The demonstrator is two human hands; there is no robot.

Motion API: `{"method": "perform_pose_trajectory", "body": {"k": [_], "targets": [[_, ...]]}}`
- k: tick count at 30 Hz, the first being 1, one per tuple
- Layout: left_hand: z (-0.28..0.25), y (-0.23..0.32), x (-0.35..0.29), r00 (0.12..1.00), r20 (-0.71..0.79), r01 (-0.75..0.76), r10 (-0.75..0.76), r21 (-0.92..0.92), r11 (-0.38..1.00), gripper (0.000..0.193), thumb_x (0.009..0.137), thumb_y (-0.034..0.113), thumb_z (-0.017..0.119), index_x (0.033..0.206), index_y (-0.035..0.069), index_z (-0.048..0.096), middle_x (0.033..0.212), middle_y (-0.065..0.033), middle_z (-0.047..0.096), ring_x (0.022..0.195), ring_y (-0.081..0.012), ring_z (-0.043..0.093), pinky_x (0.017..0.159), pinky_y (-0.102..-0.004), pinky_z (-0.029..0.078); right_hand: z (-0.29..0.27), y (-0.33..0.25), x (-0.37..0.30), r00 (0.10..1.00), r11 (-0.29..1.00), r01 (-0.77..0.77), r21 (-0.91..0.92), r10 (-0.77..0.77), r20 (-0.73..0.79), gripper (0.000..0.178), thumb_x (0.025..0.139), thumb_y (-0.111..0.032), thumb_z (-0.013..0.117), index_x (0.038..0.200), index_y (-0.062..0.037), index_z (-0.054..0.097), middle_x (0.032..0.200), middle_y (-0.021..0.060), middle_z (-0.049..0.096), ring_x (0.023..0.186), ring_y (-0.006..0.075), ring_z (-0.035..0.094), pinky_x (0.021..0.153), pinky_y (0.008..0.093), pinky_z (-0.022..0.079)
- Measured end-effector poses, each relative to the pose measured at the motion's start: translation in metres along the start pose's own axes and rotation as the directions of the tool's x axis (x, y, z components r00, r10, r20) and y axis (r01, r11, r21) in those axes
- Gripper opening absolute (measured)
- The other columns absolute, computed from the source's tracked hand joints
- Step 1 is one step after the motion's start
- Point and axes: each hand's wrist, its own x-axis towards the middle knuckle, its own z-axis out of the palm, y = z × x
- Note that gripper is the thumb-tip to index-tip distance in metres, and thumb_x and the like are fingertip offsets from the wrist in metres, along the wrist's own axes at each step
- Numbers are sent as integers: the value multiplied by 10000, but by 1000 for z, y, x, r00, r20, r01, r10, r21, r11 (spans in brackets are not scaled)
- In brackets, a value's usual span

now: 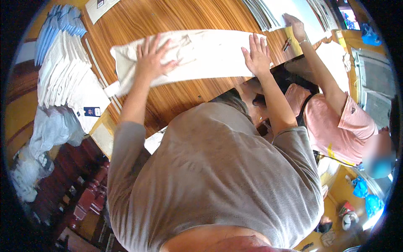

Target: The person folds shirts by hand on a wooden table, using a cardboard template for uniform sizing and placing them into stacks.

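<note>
A cream-coloured folded garment (210,52) lies stretched out lengthwise across the wood-grain table (184,98). My left hand (152,59) rests on its left part with the fingers spread wide; the cloth beside these fingers is wrinkled. Flat on the garment's right end lies my right hand (257,58), fingers stretched out and slightly apart. Toward the right the fabric looks smoother, while its left end is bunched at the corner. Neither hand grips anything.
At the left stands a row of folded white shirts (63,69) with blue shirts (61,25) behind. A co-worker in a pink shirt (331,122) reaches over the table at right, near grey folded stacks (262,14). A small dark tool (287,44) lies by that arm.
</note>
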Motion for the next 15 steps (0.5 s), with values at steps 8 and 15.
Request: {"method": "perform_pose_trajectory", "body": {"k": [8,15], "targets": [[-4,-102,78,935,-327,-113,139,97,989,910,939,637,666,1658,194,327,1734,-170,239,1586,-418,229,1262,-656,155,-50,-21,-37,984,966,180,187,-173,-51,328,980,-277,666,1237,-97,760,1377,109,649,1275,338,588,1071,491,485],[-29,194,2,951,-194,-309,241,-545,779,1068,678,569,909,1479,-12,508,1587,-264,438,1511,-426,369,1251,-555,279,-46,-1,-6,804,784,568,251,-593,35,601,998,-333,641,1546,-132,498,1661,89,410,1548,352,347,1254,513,321]]}}
